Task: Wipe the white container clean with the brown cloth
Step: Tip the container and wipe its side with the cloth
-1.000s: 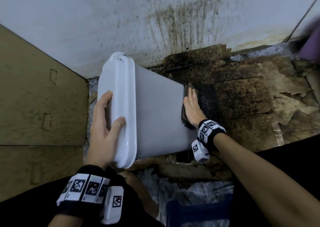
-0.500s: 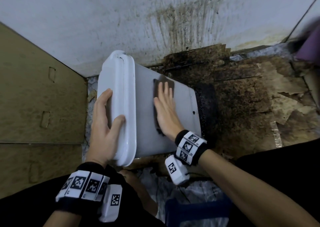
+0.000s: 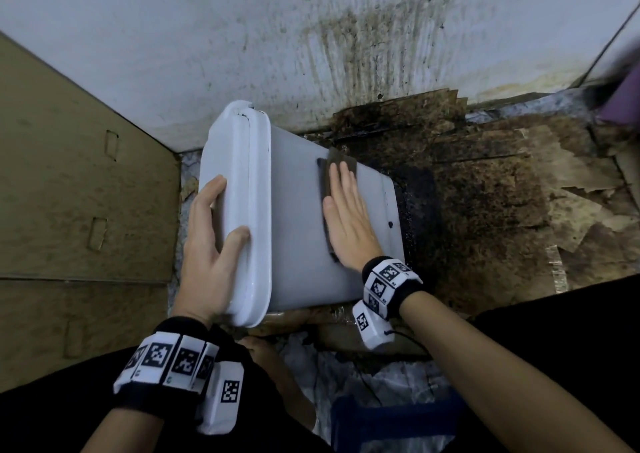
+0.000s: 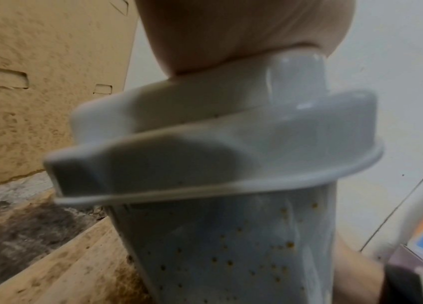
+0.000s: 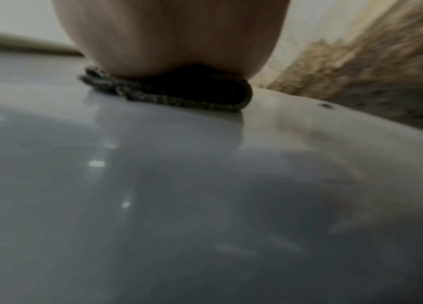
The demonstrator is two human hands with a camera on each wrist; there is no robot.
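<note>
The white container (image 3: 298, 231) lies tipped on its side on the floor, lid end to the left. My left hand (image 3: 211, 231) grips its lid rim (image 3: 242, 210), thumb on the near face, fingers wrapped over the top. My right hand (image 3: 346, 217) lies flat with straight fingers on the container's upper side, pressing the folded brown cloth (image 3: 341, 163) against it. In the right wrist view the brown cloth (image 5: 179, 94) is squeezed between my palm and the glossy white container (image 5: 179, 195). The left wrist view shows the container (image 4: 231, 236) speckled with brown spots below its rim.
A stained white wall (image 3: 311, 37) stands just behind the container. Cardboard panels (image 3: 69, 193) close off the left side. Dirty, torn brown floor covering (image 3: 502, 193) spreads to the right. A small dark spot (image 3: 390, 224) marks the container near its base end.
My right hand slid the cloth from the container's base end leftward toward the lid, then shifted slightly back to the right and toward the wall. The left hand kept its hold.
</note>
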